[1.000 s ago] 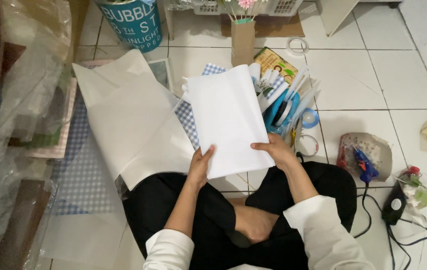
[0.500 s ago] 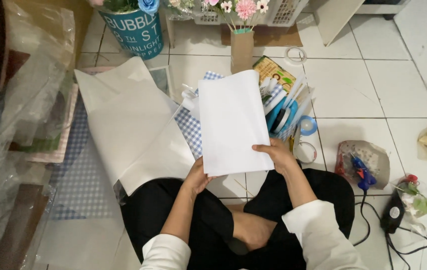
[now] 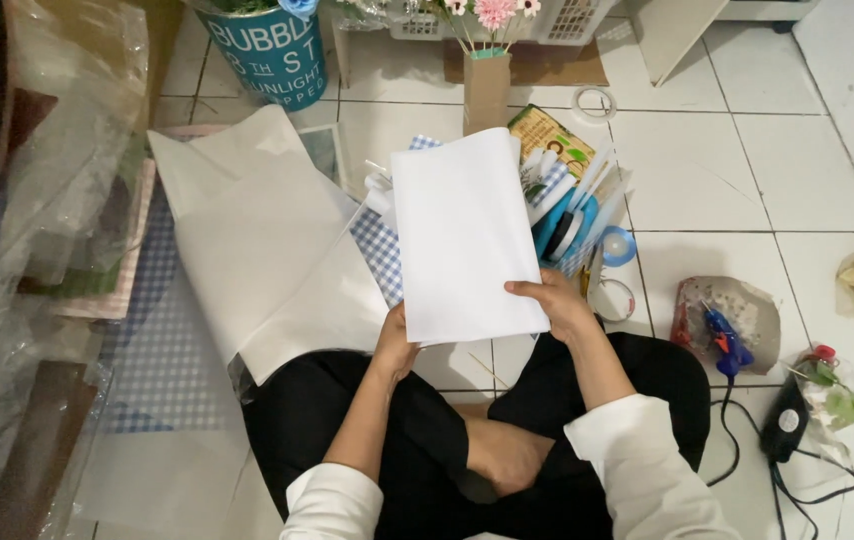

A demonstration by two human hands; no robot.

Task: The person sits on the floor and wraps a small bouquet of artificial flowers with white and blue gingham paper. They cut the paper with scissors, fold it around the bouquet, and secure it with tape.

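**Folded white sheet held up, not yet laid down**

Person is sitting cross-legged on the white tiled floor [image 3: 737, 170]. Left hand [image 3: 397, 345] and right hand [image 3: 555, 305] are both pinching closed on the bottom edge of a folded white paper sheet [image 3: 462, 235], raised above the blue checked paper [image 3: 379, 250]. Large white wrapping sheet [image 3: 262, 245] is lying spread toward the floor's left edge, apparently unused.

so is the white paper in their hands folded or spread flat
Folded, it seems: the white paper shows layered edges at its lower end, where the left hand and right hand grip it, and its top edge curves over.

left hand [image 3: 396, 343], right hand [image 3: 557, 305], both hands gripping
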